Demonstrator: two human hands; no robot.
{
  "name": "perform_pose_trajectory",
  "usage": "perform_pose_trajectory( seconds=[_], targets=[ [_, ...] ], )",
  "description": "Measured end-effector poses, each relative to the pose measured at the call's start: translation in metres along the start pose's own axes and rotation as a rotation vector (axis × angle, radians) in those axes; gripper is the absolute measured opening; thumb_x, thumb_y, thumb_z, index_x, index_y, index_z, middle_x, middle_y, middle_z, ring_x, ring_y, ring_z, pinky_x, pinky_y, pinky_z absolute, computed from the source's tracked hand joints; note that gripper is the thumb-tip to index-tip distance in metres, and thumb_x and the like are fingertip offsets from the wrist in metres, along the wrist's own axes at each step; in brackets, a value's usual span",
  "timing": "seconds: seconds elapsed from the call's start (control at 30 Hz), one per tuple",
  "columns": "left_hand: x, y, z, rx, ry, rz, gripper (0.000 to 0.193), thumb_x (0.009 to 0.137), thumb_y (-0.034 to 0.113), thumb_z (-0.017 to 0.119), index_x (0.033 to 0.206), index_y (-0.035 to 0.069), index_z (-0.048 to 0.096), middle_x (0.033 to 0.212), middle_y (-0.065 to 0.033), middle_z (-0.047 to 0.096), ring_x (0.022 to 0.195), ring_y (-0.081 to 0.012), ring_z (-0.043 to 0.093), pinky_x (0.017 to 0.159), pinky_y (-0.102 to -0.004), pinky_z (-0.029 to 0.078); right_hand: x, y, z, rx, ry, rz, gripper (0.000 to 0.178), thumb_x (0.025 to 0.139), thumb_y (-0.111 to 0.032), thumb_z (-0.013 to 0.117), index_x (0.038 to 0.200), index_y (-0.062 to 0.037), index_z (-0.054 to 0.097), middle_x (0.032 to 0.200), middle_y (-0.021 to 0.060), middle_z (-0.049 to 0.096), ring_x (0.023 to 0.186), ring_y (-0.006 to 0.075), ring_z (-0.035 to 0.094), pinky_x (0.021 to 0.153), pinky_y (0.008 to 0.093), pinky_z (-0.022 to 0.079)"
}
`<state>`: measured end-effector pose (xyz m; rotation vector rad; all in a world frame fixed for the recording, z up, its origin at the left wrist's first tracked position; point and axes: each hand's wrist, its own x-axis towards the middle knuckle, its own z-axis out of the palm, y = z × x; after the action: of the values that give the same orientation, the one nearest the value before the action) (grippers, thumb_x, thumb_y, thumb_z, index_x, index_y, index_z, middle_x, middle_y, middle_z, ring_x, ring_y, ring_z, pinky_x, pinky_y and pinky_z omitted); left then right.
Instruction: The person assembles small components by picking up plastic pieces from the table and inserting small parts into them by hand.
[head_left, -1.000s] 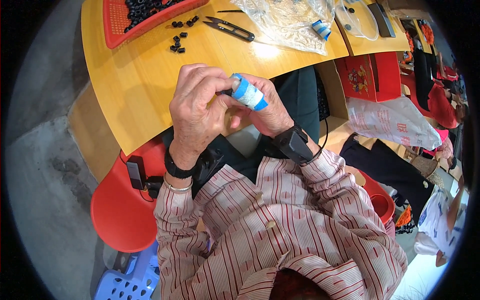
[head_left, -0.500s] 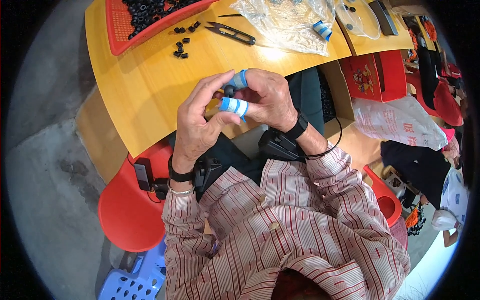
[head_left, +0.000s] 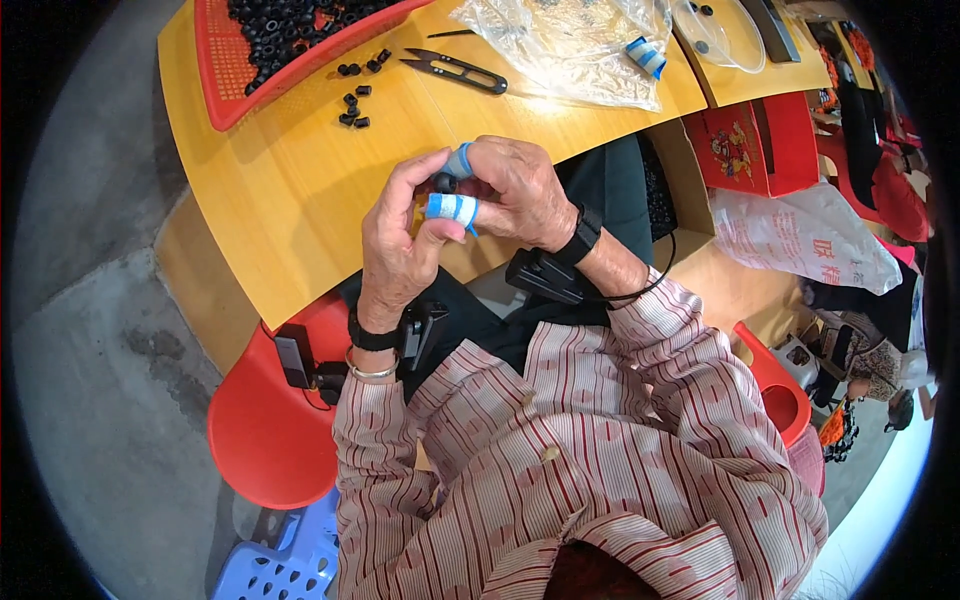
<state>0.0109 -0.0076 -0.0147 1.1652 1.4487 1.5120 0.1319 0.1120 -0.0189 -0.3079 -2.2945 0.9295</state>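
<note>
Between both hands, above the table's near edge, is a small black round part [head_left: 446, 183], mostly covered by fingers. My left hand [head_left: 396, 230] curls around its left side, fingertips and thumb closed in on it. My right hand [head_left: 515, 190] pinches it from the right; its thumb and a finger wear blue-and-white tape wraps [head_left: 452, 208]. On the table beyond lie several loose black parts [head_left: 352, 107], short and cylinder-like. A pair of black thread snips [head_left: 455, 70] rests to their right.
A red basket [head_left: 222, 105] full of black parts stands far left. Clear plastic sheeting [head_left: 560, 60] with a blue-and-white tape roll [head_left: 645, 58] lies at the back. Right of the table are a red box [head_left: 745, 145], an open carton [head_left: 695, 190] and a white bag [head_left: 805, 235].
Both hands have shifted slightly left in the picture, still together around the black part. The view has tilted a little; more of the basket's contents shows.
</note>
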Motion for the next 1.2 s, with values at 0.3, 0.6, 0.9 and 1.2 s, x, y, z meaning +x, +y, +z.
perform_pose_trajectory(
  seconds=[0.3, 0.6, 0.9, 1.2],
  targets=[
    [0.003, -0.008, 0.003, 0.107, 0.003, 0.033, 0.057, 0.086, 0.041, 0.059, 0.120, -0.002, 0.045, 0.109, -0.0138, 0.056, 0.094, -0.0205, 0.058, 0.081, -0.0297, 0.047, -0.006, 0.012, 0.006, -0.004, -0.021, 0.043, 0.036, 0.069, -0.033, 0.075, 0.079, -0.0060, 0.055, 0.058, 0.0043, 0.046, 0.053, 0.0223, 0.051, 0.049, 0.0319, 0.041],
    [0.004, -0.007, 0.005, 0.024, 0.022, -0.037, 0.056, 0.083, 0.036, 0.064, 0.119, -0.002, 0.046, 0.107, -0.0129, 0.056, 0.093, -0.0192, 0.057, 0.081, -0.0290, 0.047, -0.003, 0.007, 0.000, 0.048, -0.072, 0.111, 0.031, 0.071, -0.026, 0.073, 0.080, -0.0041, 0.053, 0.062, 0.0080, 0.051, 0.058, 0.0247, 0.055, 0.051, 0.0352, 0.043],
    [0.020, 0.022, 0.012, 0.374, 0.099, 0.184, 0.029, 0.079, 0.014, 0.067, 0.104, 0.000, 0.060, 0.102, -0.0125, 0.060, 0.093, -0.0246, 0.058, 0.081, -0.0308, 0.046, -0.010, -0.003, -0.007, 1.277, -0.126, 0.732, 0.037, 0.087, -0.029, 0.061, 0.110, -0.0010, 0.058, 0.095, 0.0043, 0.063, 0.075, 0.0091, 0.063, 0.053, 0.0194, 0.054],
    [0.019, 0.030, 0.016, 0.428, 0.147, 0.290, 0.027, 0.074, 0.017, 0.069, 0.097, 0.005, 0.062, 0.091, -0.0093, 0.062, 0.078, -0.0264, 0.057, 0.068, -0.0321, 0.047, -0.019, -0.002, -0.002, 1.631, -0.095, 0.714, 0.042, 0.083, -0.032, 0.066, 0.109, 0.0014, 0.058, 0.092, 0.0059, 0.062, 0.069, 0.0094, 0.063, 0.048, 0.0207, 0.055]
  ],
)
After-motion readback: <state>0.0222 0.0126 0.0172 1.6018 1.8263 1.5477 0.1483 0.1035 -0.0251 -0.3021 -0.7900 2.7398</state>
